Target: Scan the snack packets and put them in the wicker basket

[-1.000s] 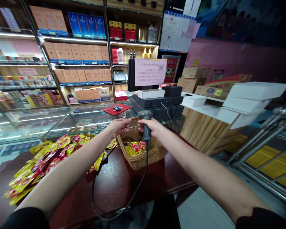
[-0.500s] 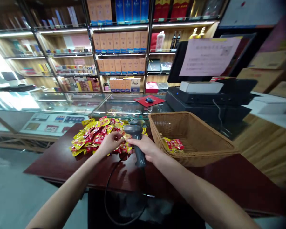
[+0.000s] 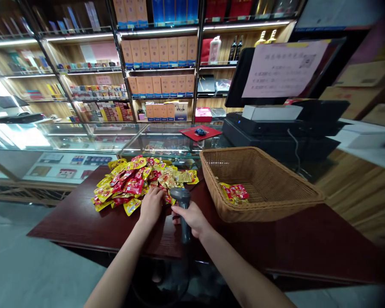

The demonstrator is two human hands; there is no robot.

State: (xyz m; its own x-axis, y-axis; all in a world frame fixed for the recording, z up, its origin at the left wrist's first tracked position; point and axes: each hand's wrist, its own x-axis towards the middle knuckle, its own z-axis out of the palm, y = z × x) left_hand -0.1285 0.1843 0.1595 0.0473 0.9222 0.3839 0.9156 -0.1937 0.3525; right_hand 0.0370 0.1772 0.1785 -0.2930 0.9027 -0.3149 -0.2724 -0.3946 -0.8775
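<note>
The right hand is wrapped around the dark handle of a barcode scanner, its head pointing up and away, above the middle of the tabletop toward the near edge. The left hand has its fingers bent at the near side of a pile of red and yellow snack packets; its fingertips are hidden, so I cannot tell how far open it is or whether it grips a packet. The pile spreads along the far edge, toward the left end. To the right, a wicker basket stands near the far edge, with a few packets lying inside near its left wall. Beyond the far edge, a glass display case carries a computer mouse on a red mat.
</note>
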